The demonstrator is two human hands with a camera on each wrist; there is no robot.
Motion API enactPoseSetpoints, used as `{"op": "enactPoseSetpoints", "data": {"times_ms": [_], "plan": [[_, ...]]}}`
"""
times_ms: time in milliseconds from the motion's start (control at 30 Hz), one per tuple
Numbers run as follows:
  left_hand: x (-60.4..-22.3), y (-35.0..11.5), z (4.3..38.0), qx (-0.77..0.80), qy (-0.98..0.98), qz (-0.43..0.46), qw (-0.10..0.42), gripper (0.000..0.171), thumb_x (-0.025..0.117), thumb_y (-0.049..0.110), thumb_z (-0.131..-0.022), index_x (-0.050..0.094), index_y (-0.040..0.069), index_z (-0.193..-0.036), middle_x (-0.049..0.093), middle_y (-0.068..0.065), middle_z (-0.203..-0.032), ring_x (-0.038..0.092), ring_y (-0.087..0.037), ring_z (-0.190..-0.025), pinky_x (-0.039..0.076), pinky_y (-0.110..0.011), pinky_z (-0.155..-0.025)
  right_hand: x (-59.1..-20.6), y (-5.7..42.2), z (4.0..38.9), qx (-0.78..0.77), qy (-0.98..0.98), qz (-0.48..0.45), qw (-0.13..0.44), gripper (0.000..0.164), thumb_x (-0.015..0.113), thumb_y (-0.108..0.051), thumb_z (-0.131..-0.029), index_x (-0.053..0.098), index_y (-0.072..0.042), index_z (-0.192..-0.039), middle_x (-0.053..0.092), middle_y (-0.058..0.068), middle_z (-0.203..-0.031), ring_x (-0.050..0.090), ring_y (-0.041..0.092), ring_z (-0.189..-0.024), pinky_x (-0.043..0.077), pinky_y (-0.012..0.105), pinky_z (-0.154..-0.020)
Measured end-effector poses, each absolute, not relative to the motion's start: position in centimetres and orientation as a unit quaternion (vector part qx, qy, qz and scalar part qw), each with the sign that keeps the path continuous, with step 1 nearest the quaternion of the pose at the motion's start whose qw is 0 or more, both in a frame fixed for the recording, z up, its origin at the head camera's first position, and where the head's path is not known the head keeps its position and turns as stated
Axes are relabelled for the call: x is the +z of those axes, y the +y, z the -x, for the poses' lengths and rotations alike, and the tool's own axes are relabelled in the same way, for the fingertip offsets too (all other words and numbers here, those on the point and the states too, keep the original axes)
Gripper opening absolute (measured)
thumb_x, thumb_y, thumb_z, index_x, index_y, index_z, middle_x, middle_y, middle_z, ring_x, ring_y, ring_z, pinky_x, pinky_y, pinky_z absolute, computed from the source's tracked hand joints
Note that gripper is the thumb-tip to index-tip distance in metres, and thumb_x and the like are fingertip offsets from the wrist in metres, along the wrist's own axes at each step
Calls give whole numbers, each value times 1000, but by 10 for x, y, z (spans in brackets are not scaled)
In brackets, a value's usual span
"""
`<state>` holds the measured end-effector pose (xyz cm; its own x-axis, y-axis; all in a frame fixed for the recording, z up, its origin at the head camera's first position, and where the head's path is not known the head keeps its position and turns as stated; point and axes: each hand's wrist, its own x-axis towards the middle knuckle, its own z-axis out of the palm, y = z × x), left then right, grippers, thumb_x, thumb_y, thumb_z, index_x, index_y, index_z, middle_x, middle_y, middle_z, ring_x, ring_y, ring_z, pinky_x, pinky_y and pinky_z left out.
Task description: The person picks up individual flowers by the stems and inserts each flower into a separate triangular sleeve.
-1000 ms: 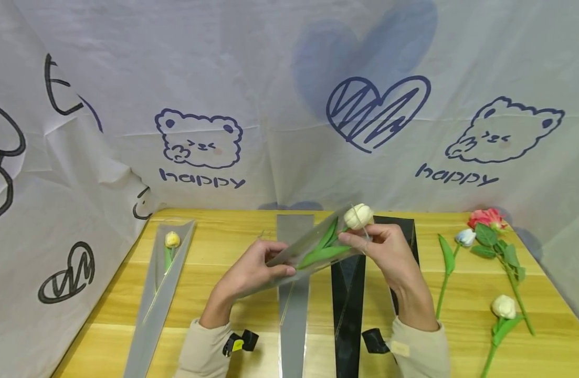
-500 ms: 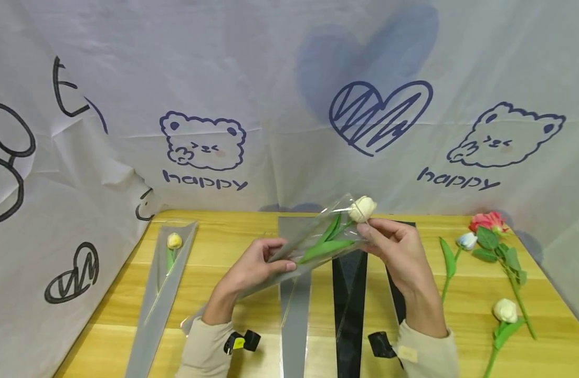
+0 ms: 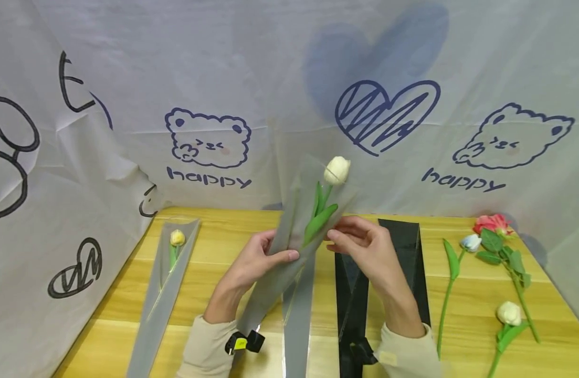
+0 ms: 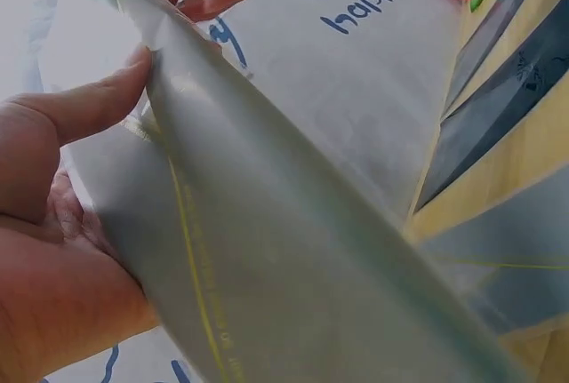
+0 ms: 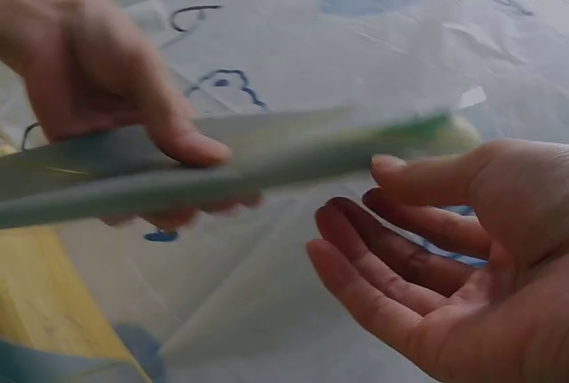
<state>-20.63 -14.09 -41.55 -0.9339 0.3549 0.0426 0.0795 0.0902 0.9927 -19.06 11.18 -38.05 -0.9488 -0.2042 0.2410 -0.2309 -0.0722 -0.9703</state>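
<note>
A white artificial tulip with green leaves stands tilted inside a grey, partly clear flower sleeve, held up above the table. My left hand grips this sleeve around its middle, thumb across the front, as the left wrist view also shows. Close by the sleeve's right edge is my right hand, its fingers loosely bent with nothing between them. In the right wrist view, the right thumb and fingers are spread apart beside the sleeve's upper part.
At left lies a grey sleeve holding a yellow tulip. Another grey sleeve and black sleeves lie mid-table. To the right are a pink rose, a blue-white tulip and a white tulip. A printed cloth hangs behind.
The sleeve with the white tulip has swung more upright, its flower rising and shifting left. My right hand has come away from near the bloom, down and left to the sleeve's side.
</note>
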Motion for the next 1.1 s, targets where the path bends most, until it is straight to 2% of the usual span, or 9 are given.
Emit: {"op": "enactPoseSetpoints", "data": {"times_ms": [100,233,333,500,667,767,900,1000,1100], "plan": [[-416,-138,206,660,724,-167,110,39,74,11,-95,63,-6,-129,71,-14,-109,67,-19,-91,56,-35,-82,-382,104,191,707,-689,-154,37,20,68,1,-98,66,14,-113,69,23,-102,74,28,-89,60,38,-80],[-418,-135,207,669,710,-195,106,18,57,11,-106,64,-5,-108,63,-9,-100,62,-15,-90,55,-32,-82,-384,102,191,696,-699,-138,90,14,66,3,-98,68,13,-107,68,24,-96,74,25,-81,61,34,-75],[-417,-132,206,679,698,-204,100,27,46,11,-111,55,-5,-90,52,-6,-90,58,-12,-87,56,-30,-81,-384,103,189,673,-713,-141,133,14,66,2,-98,70,10,-109,68,23,-95,72,20,-79,60,30,-74],[-411,-124,200,690,693,-194,74,32,44,10,-111,45,-6,-84,41,-3,-80,53,-12,-81,54,-28,-74,-383,97,186,643,-729,-158,171,23,63,2,-100,68,10,-121,67,21,-103,70,14,-83,60,31,-75],[-409,-120,197,712,682,-162,50,31,43,13,-112,51,-6,-89,48,-3,-83,56,-13,-82,51,-27,-72,-382,91,184,645,-729,-160,168,34,65,7,-97,63,11,-131,66,21,-108,69,10,-85,60,31,-73],[-408,-119,196,722,673,-152,52,27,45,13,-111,56,-5,-95,56,-5,-92,62,-14,-90,56,-30,-77,-380,89,183,656,-705,-149,224,29,70,9,-93,69,10,-122,70,23,-102,70,12,-81,59,27,-69],[-407,-120,196,716,673,-174,66,25,48,9,-110,62,-10,-117,60,-5,-99,64,-15,-95,58,-32,-82,-379,89,184,650,-686,-137,297,19,75,6,-90,76,6,-109,74,21,-97,72,16,-77,58,23,-65],[-405,-120,196,706,682,-180,59,27,49,6,-109,60,-13,-125,62,-4,-98,65,-13,-92,58,-31,-81,-380,88,185,642,-694,-134,297,16,76,2,-90,77,3,-106,75,17,-96,72,16,-76,58,23,-63],[-403,-119,195,699,696,-159,33,25,49,4,-108,62,-14,-120,64,-9,-97,65,-11,-88,57,-29,-79,-381,86,187,644,-698,-136,282,16,76,2,-90,77,2,-106,74,16,-97,72,17,-76,59,26,-64]]}}
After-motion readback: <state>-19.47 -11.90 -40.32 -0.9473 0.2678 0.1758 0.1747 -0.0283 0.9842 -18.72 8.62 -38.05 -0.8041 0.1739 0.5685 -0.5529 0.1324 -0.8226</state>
